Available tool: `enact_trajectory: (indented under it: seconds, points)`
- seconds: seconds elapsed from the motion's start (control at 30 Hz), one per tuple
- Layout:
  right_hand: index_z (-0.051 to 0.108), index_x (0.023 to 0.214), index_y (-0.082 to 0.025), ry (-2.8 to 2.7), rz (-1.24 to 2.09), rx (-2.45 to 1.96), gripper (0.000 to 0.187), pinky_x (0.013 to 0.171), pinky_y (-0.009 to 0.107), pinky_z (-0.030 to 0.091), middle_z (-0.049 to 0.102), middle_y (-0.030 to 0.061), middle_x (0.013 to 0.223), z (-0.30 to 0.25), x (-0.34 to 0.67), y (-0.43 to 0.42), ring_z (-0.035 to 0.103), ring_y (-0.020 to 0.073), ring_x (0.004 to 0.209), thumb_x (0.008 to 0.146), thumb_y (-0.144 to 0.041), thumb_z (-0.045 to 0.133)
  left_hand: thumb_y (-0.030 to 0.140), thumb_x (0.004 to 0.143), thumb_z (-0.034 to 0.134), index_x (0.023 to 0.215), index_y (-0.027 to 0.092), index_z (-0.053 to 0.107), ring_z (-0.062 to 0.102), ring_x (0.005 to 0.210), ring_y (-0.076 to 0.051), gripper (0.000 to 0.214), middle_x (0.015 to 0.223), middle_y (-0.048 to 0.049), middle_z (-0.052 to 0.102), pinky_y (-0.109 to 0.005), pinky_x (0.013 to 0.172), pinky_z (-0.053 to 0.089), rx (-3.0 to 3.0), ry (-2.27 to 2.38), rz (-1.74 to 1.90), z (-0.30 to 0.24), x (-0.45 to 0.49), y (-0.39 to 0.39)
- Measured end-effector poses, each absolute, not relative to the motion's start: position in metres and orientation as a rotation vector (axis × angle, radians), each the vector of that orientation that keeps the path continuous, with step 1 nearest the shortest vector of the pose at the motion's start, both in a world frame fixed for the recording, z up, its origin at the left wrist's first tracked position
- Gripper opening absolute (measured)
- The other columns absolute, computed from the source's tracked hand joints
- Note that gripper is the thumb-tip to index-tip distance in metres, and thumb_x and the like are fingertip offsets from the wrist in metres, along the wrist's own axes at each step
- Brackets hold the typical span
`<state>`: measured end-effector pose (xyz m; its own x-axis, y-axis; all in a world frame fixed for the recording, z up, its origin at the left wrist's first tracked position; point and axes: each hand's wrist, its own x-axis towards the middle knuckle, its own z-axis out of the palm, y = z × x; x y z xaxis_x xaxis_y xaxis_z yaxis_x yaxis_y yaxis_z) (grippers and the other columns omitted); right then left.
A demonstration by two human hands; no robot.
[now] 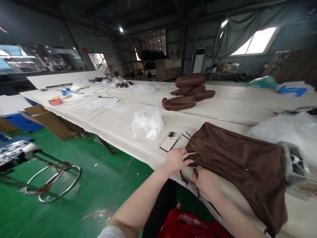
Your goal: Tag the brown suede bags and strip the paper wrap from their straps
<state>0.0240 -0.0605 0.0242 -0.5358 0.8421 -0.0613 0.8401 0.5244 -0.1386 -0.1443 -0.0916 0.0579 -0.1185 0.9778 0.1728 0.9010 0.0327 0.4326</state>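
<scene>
Red clothing [183, 226] fronts a pale table [111, 120] on green flooring [109, 188], hands [176, 160] pinching white strip [190, 154] and cord [197, 195].

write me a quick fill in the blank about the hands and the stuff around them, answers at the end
1. The thin piece in the left hand is ____ in colour.
2. The large cloth beside the right hand is ____.
3. The phone lies nearer to the ____ hand.
4. The floor is ____.

Missing words: white; brown; left; green
</scene>
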Motion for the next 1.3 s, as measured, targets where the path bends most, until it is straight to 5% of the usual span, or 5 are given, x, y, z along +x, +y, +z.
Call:
enact_trajectory:
  seconds: [0.27, 0.53, 0.67, 0.87, 1.3]
  points:
    - [0.066, 0.085, -0.014, -2.784, 0.455, -1.517, 0.029, 0.066, 0.033, 0.043, 0.070, 0.0173, 0.085, 0.010, 0.021, -0.060, 0.067, 0.0277, 0.078, 0.087, -0.026, 0.040, 0.082, 0.051, 0.064, 0.100, 0.013, 0.068, 0.064, 0.093, -0.033, 0.085, 0.101, -0.0169, 0.069, -0.037, 0.079, 0.052, 1.925, 1.998, -0.060, 0.049, -0.116, -0.022]
    - [0.063, 0.074, -0.015, -2.491, 0.997, -1.049, 0.020, 0.063, 0.029, 0.039, 0.069, 0.0112, 0.079, 0.004, -0.009, -0.059, 0.062, 0.0210, 0.073, 0.078, -0.018, 0.043, 0.079, 0.049, 0.068, 0.100, 0.010, 0.069, 0.065, 0.091, -0.033, 0.086, 0.099, -0.0185, 0.069, -0.038, 0.081, 0.052, 1.856, 2.024, -0.151, 0.050, -0.108, -0.016]
    - [0.050, 0.059, -0.018, -2.385, 1.221, -0.983, 0.018, 0.051, 0.024, 0.032, 0.056, 0.0006, 0.055, -0.005, 0.001, -0.060, 0.049, 0.0125, 0.051, 0.076, -0.019, 0.044, 0.079, 0.054, 0.065, 0.096, 0.013, 0.067, 0.064, 0.088, -0.032, 0.078, 0.094, -0.0150, 0.069, -0.036, 0.076, 0.051, 1.820, 2.050, 0.150, 0.050, -0.115, -0.029]
    - [0.058, 0.074, -0.018, -1.622, 2.400, -0.813, 0.022, 0.039, 0.021, 0.010, 0.027, -0.0125, 0.037, 0.001, 0.033, -0.069, 0.015, 0.0046, 0.034, 0.073, -0.039, 0.065, 0.048, 0.092, 0.037, 0.085, 0.016, 0.056, 0.056, 0.069, -0.017, 0.038, 0.072, -0.0037, 0.060, -0.028, 0.065, 0.043, 1.528, 2.041, 1.107, 0.039, -0.139, -0.082]
    - [0.066, 0.072, -0.018, -1.378, 2.440, -0.602, 0.026, 0.060, 0.023, 0.039, 0.059, 0.0018, 0.080, 0.041, 0.048, -0.077, 0.050, 0.0129, 0.068, 0.061, -0.036, 0.081, 0.046, 0.062, 0.080, 0.075, 0.011, 0.060, 0.043, 0.061, -0.009, 0.043, 0.068, 0.0012, 0.053, -0.020, 0.057, 0.036, 0.997, 1.487, 1.279, 0.018, -0.146, -0.204]
